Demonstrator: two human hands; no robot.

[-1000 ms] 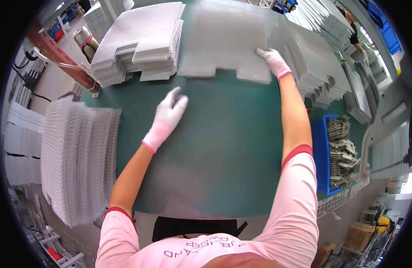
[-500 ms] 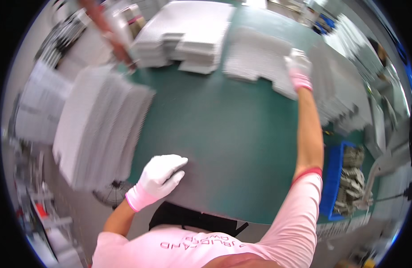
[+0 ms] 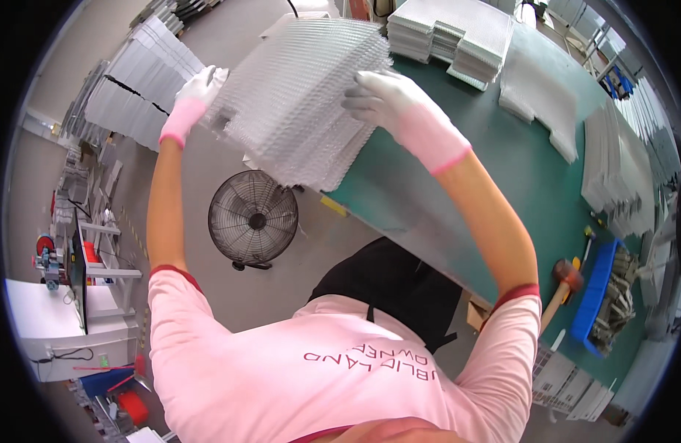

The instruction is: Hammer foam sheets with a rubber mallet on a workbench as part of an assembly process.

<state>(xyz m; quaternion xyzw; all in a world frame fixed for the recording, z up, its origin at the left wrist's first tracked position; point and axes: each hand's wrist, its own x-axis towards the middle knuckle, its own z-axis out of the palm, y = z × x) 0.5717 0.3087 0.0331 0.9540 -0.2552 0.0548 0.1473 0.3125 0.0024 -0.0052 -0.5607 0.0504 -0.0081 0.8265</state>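
A stack of translucent, bubble-textured sheets [image 3: 296, 96] overhangs the left end of the green table [image 3: 458, 214]. My left hand [image 3: 196, 96], in a white glove with a pink cuff, is at the stack's left edge, its bent fingers closed on the rim of a sheet. Over the right side of the stack, my right hand [image 3: 399, 111], gloved the same way, has its fingers stretched out toward the top sheet. The fingertips seem to touch or hover close above it; I cannot tell which.
Behind stands another pile of notched sheets [image 3: 458, 37], with a lower pile [image 3: 536, 92] to its right. Upright panels [image 3: 617, 162] line the right side, near a mallet [image 3: 568, 277] and a blue bin of parts [image 3: 595, 295]. A black fan [image 3: 256, 220] stands below the left overhang.
The view has swung left. My right hand has left the pile on the right and come over to the left stack. My left hand has risen from the table's front edge to that stack.
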